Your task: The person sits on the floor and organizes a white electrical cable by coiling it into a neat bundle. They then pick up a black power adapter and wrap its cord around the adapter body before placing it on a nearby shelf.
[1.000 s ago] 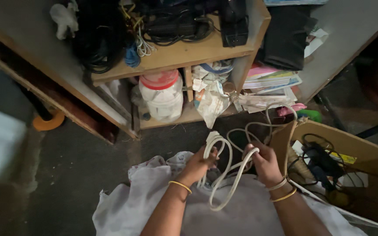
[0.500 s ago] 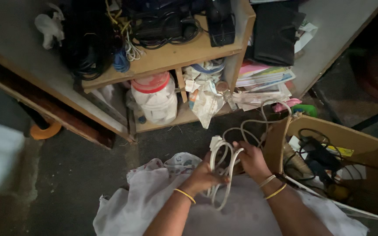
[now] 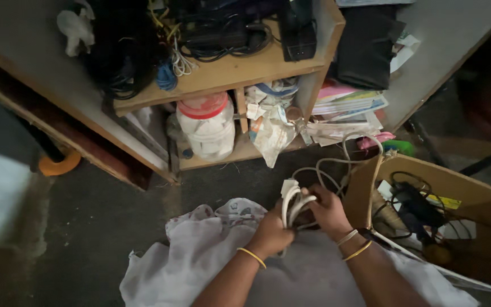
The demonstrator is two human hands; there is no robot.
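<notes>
Dark grey floor point(image 3: 98, 216) fills the lower left of the frame beneath a cluttered wooden shelf unit point(image 3: 223, 74) that runs across the top. At lower centre, the left hand point(image 3: 271, 233) is clenched around a bundle of looped white cable point(image 3: 292, 203), while the right hand point(image 3: 328, 211), just beside it, grasps the same coils from the other side. Loose cable rises from the bundle toward the right of centre, arching just left of an open cardboard box point(image 3: 461, 187) at lower right that holds dark cords. Both wrists wear thin bangles, 1 on the left and 2 on the right. Pale cloth point(image 3: 194, 256) lies spread under the forearms at the bottom of the frame. On the lower shelf stands a white plastic jar with a red lid point(image 3: 207, 125); tangled black wires point(image 3: 217, 34) crowd the shelf above it, and a stack of papers point(image 3: 345, 111) sits at centre right.
</notes>
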